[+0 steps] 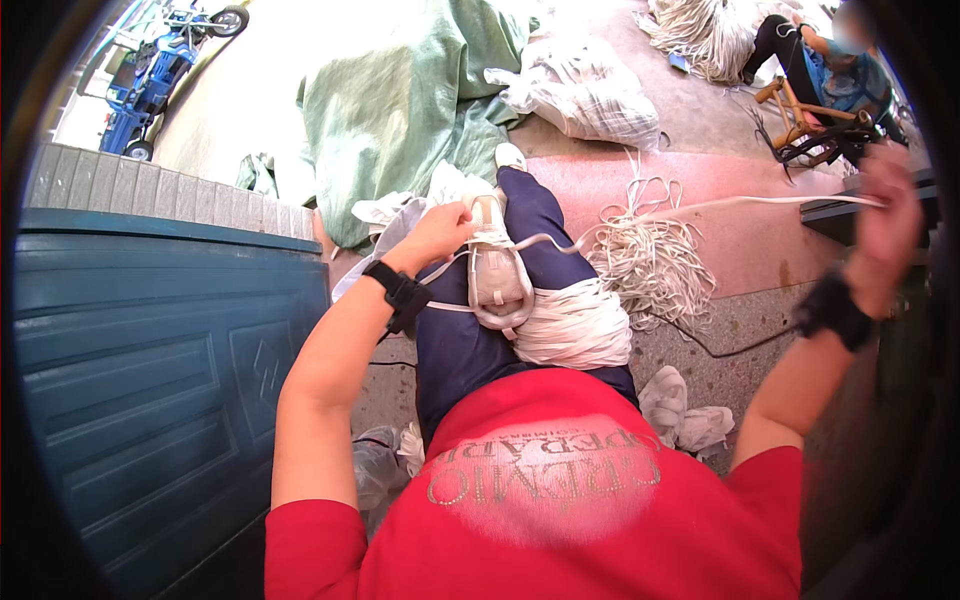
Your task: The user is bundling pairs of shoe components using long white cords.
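Observation:
A pale beige shoe [497, 281] lies on my lap, its heel opening toward me. My left hand [445, 232] is closed, its fingertips pinching the shoe near the lacing area; exactly what they grip there is partly hidden. Out at the far right, my right hand [886, 200] is raised and smeared by motion, closed on a white shoelace [735, 202]. That lace stretches from the shoe across to the hand, with a slack wave close to the shoe. Next to the shoe, a thick bundle of white laces [575, 326] rests on my right thigh.
A tangled lace pile [655, 255] lies on the floor to the right. Ahead are a green tarp [395, 110] and a white plastic sack [590, 95]. A blue door panel [150, 370] stands left. Another person sits at far right behind a wooden-looking frame [800, 125].

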Available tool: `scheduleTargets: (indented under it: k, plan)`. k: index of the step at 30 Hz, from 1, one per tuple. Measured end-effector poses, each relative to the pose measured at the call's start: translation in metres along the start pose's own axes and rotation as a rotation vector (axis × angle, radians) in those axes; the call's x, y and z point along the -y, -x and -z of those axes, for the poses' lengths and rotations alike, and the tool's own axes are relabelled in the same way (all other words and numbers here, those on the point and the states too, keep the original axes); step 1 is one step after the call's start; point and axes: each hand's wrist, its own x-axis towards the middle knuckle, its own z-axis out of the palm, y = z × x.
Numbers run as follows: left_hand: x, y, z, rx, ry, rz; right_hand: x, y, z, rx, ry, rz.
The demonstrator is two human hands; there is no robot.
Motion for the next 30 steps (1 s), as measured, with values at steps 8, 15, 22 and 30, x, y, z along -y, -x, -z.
scheduleTargets:
  k: [8, 15, 22, 30]
  plan:
    - [0.046, 0.017, -0.020, -0.185, -0.291, -0.270, -0.317, 0.098, -0.057, 0.354, 0.752, -0.800]
    - [0.053, 0.029, -0.030, -0.336, -0.087, -0.294, -0.374, 0.128, -0.085, 0.620, 1.360, -0.481]
    - [0.059, 0.040, -0.041, -0.380, -0.130, -0.249, -0.376, 0.133, -0.086, 0.641, 1.462, -0.508]
    - [0.060, 0.046, -0.074, -0.615, 0.188, -0.563, -0.373, 0.141, -0.071, 0.546, 1.327, -0.616]
